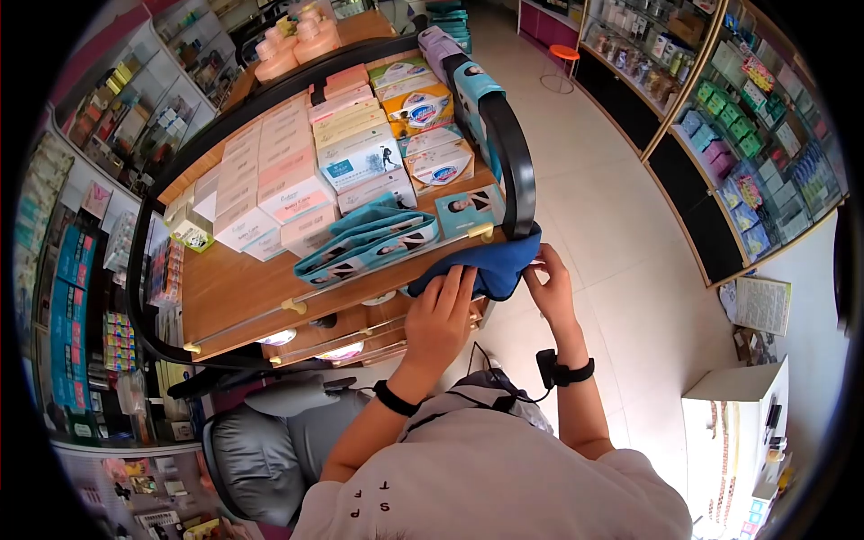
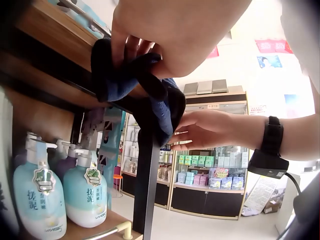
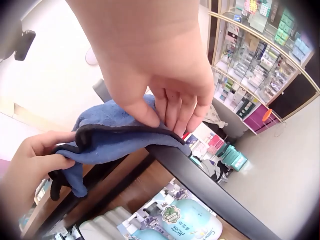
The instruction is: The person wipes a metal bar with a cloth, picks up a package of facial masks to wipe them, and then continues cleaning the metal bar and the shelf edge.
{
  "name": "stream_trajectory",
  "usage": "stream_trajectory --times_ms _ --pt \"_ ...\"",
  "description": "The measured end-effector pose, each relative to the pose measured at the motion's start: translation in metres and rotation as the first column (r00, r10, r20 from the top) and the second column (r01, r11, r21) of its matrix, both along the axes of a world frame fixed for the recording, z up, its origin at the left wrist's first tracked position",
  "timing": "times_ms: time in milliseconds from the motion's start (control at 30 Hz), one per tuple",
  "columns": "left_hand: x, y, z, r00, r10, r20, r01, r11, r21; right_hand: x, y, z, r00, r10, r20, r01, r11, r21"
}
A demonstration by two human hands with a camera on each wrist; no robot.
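Observation:
A blue cloth with dark edging lies bunched over the corner of the shelf's black frame. My left hand holds the cloth; in the right wrist view, the left thumb and forefinger pinch its edge. Across from it, my right hand grips the cloth where it wraps the black frame, thumb on one side and fingers on the other. Part of the frame is hidden under the cloth.
Boxes and teal packets stand on the wooden top shelf, pump bottles on a lower one. A grey chair is at left, glass cabinets at right, and tiled floor lies between shelf and cabinets.

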State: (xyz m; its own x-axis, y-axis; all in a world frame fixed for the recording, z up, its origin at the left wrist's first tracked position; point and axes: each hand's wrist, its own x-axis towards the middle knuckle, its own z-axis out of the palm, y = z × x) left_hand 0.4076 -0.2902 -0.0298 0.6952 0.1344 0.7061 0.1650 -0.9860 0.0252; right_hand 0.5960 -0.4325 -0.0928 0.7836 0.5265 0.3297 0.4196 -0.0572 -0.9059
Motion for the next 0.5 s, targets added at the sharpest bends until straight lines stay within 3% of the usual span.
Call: stream_trajectory --times_ms 233,367,500 --pt "-0.022 0.008 0.006 0.998 0.069 -0.007 -0.069 0.994 -0.083 -0.013 0.011 0.077 0.987 -0.038 0.159 0.007 0.982 0.189" --pt "-0.037 0.015 0.007 0.995 0.097 0.009 -0.096 0.99 -0.099 -0.009 0.017 0.093 0.936 -0.134 0.325 0.094 0.986 0.136" --pt "-0.042 0.015 0.009 0.994 0.106 0.005 -0.104 0.987 -0.124 -0.012 0.022 0.083 0.981 -0.115 0.155 0.09 0.983 0.158"
